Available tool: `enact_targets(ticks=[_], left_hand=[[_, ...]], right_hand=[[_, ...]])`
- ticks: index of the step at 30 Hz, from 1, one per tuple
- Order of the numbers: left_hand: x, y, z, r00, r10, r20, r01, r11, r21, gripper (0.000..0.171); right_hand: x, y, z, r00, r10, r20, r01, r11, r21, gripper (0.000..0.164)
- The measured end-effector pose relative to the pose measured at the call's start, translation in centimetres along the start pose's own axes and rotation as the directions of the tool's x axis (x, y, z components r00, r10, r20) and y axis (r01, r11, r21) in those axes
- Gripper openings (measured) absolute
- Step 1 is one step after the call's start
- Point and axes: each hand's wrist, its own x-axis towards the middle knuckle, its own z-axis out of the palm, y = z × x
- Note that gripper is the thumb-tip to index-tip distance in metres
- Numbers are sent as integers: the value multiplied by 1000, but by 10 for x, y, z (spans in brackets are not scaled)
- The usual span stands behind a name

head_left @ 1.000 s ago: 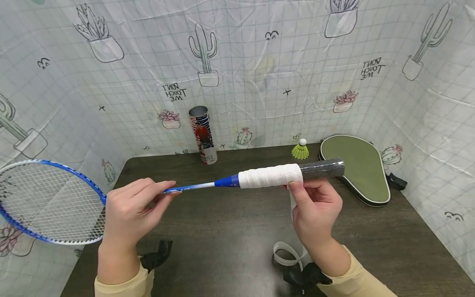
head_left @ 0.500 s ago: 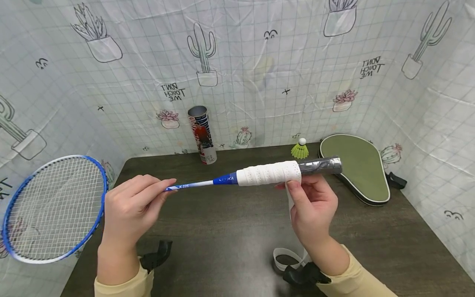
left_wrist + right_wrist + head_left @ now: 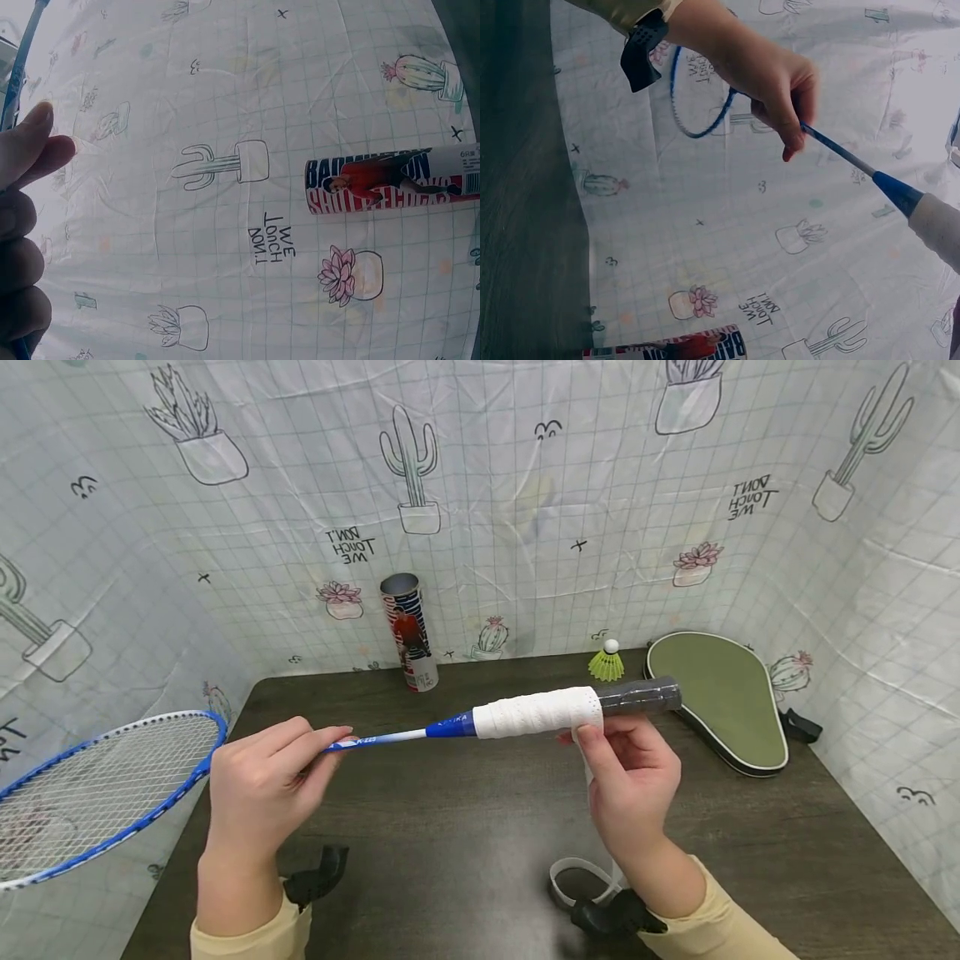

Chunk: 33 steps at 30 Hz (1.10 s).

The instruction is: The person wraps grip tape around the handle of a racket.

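"BADMINTON" tube (image 3: 394, 181) beyond hands (image 3: 258, 781) (image 3: 637, 777) in pinch grip on racket shaft (image 3: 401, 737) and white tape (image 3: 532, 713).

The left hand (image 3: 262, 781) and right hand (image 3: 636, 789) were bare. A pale yellow left sleeve (image 3: 251, 937) filled the frame's lower left, a matching right sleeve (image 3: 716, 914) the lower right; a black wrist piece (image 3: 318, 878) jutted beside each cuff.

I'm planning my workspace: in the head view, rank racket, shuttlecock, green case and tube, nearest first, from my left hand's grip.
1. Racket, held right there.
2. Tube, upright, back left.
3. Shuttlecock, back, right of centre.
4. Green case, far right.
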Motion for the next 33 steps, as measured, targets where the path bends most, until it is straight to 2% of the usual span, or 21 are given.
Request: enact_targets(ticks=[4,8,12,16,21,24,28,31,33], left_hand=[[0,-1,-1,1000,-7,12,7,1000,9,29],[0,-1,1,1000,-13,28,13,1000,7,34],[-1,0,0,999,-24,40,24,1000,10,34],[0,1,1,1000,-15,17,15,1000,7,35],[1,1,2,1000,16,-25,-17,999,-39,35],[2,3,1,999,22,-44,-26,997,-73,36],[5,7,1,992,22,-127,-34,995,-91,33],[9,10,4,973,29,-228,-43,997,-59,28],[11,12,7,961,37,-274,-46,999,-25,26]], right_hand=[[1,0,1,1000,-13,15,12,1000,27,13],[0,0,0,998,-43,-38,43,999,-1,11],[-2,1,-2,997,-64,-52,63,998,-21,13],[-3,1,-2,997,-54,-46,53,998,-26,8],[1,1,-1,996,-82,32,79,995,66,2],[2,1,0,993,-110,36,106,990,95,3],[3,0,0,994,-107,-29,109,992,67,9],[2,0,-1,994,-98,-55,101,993,53,9],[1,0,-1,994,-95,-56,97,994,41,8]])
